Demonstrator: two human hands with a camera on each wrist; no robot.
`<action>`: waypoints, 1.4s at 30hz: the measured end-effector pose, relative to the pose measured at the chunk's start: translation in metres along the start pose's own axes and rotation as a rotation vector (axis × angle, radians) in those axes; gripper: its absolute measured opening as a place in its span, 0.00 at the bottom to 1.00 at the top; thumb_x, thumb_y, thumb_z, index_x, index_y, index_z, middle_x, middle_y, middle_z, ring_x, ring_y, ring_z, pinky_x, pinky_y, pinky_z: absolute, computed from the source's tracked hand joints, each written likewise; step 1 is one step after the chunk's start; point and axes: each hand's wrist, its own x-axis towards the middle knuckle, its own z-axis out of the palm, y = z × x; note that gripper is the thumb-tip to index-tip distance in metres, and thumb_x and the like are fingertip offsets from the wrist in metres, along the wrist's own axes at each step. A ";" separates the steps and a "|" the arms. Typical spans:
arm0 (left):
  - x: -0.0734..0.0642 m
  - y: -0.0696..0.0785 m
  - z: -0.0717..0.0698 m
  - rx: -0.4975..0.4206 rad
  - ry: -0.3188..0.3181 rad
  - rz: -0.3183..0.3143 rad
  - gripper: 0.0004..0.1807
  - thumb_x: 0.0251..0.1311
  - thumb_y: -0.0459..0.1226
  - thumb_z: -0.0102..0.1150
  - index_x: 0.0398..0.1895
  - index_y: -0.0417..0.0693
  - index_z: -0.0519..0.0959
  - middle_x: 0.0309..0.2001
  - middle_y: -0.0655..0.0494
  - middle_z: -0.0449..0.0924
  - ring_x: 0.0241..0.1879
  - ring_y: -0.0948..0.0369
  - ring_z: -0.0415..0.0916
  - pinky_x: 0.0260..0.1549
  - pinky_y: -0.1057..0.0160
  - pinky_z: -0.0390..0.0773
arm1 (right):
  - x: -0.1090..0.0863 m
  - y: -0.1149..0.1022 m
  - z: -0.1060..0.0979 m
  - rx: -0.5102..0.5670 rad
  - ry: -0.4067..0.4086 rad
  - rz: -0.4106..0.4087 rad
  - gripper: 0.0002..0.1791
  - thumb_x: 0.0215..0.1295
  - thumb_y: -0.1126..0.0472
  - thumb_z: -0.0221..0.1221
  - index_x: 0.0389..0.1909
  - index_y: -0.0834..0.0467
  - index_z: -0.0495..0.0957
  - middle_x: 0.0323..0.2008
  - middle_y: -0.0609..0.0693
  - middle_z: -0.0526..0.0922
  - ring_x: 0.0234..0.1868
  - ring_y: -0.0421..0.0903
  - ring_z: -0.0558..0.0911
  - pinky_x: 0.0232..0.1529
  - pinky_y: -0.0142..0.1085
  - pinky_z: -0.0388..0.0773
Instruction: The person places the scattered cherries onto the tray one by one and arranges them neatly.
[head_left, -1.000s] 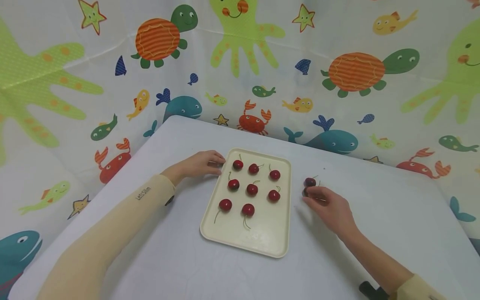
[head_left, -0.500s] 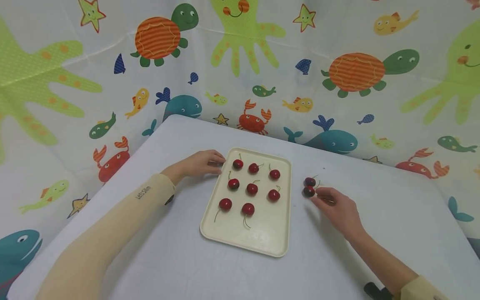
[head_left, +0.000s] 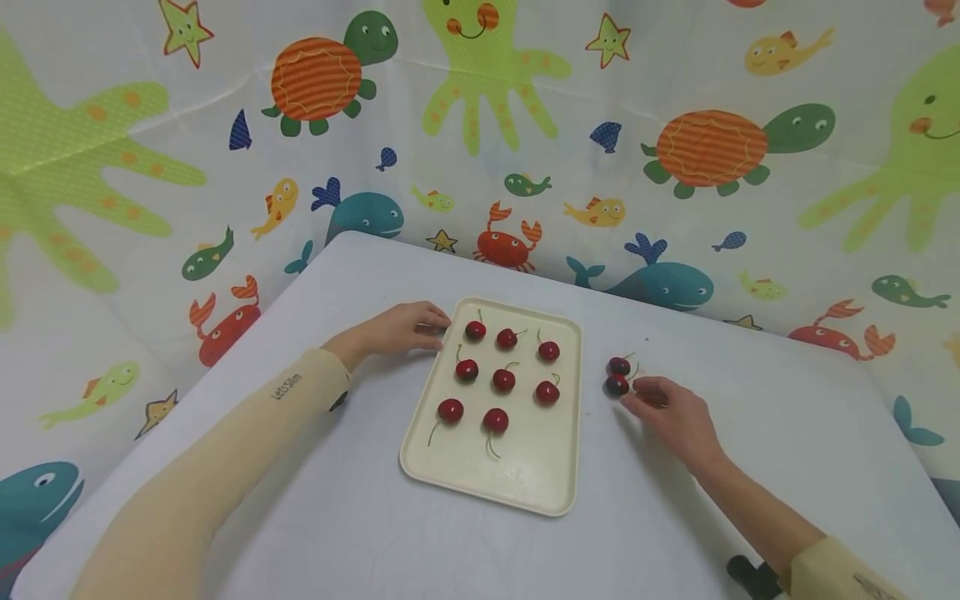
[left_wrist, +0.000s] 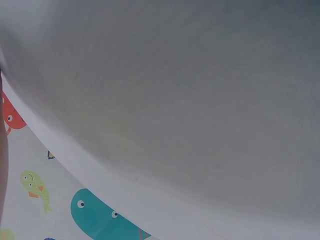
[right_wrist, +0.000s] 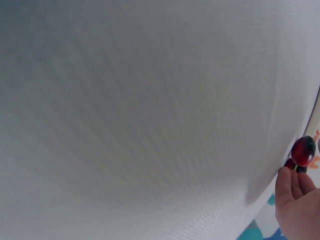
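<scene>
A cream rectangular tray [head_left: 525, 479] bears several dark red cherries [head_left: 504, 381] in loose rows, each with a thin stem. At the tray's upper left edge, my left hand [head_left: 397, 329] rests with its fingertips against the rim; the left wrist view shows almost nothing of it. Right of the tray, two cherries lie close together on the white cloth. My right hand [head_left: 675, 417] pinches the nearer cherry [head_left: 617, 385] from its right side with thumb and fingertips. The farther cherry [head_left: 618, 366] sits just behind it. In the right wrist view a cherry [right_wrist: 303, 151] shows by the curled fingers [right_wrist: 284, 182].
A white cloth [head_left: 330, 517] covers the table. Behind it hangs a curtain [head_left: 480, 179] printed with sea animals. A dark strap piece [head_left: 752, 577] shows under my right wrist.
My right hand has drawn slightly right and uncovered the nearer cherry, which its fingers hid before. In the last half second it has hardly moved. The left hand and tray stay put.
</scene>
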 end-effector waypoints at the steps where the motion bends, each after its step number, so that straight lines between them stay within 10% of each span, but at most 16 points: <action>1: 0.000 0.000 0.000 0.000 0.000 -0.001 0.26 0.55 0.43 0.62 0.58 0.48 0.73 0.59 0.52 0.70 0.59 0.55 0.67 0.60 0.54 0.69 | 0.001 -0.001 0.000 0.001 -0.006 0.007 0.32 0.56 0.39 0.58 0.56 0.56 0.71 0.52 0.58 0.78 0.54 0.55 0.76 0.50 0.47 0.78; 42: 0.004 -0.002 0.002 -0.014 0.008 0.000 0.26 0.55 0.44 0.62 0.57 0.48 0.74 0.58 0.53 0.71 0.58 0.56 0.69 0.58 0.56 0.70 | 0.014 -0.011 0.004 0.024 -0.001 0.020 0.28 0.57 0.49 0.62 0.57 0.56 0.70 0.53 0.57 0.76 0.55 0.55 0.74 0.54 0.49 0.74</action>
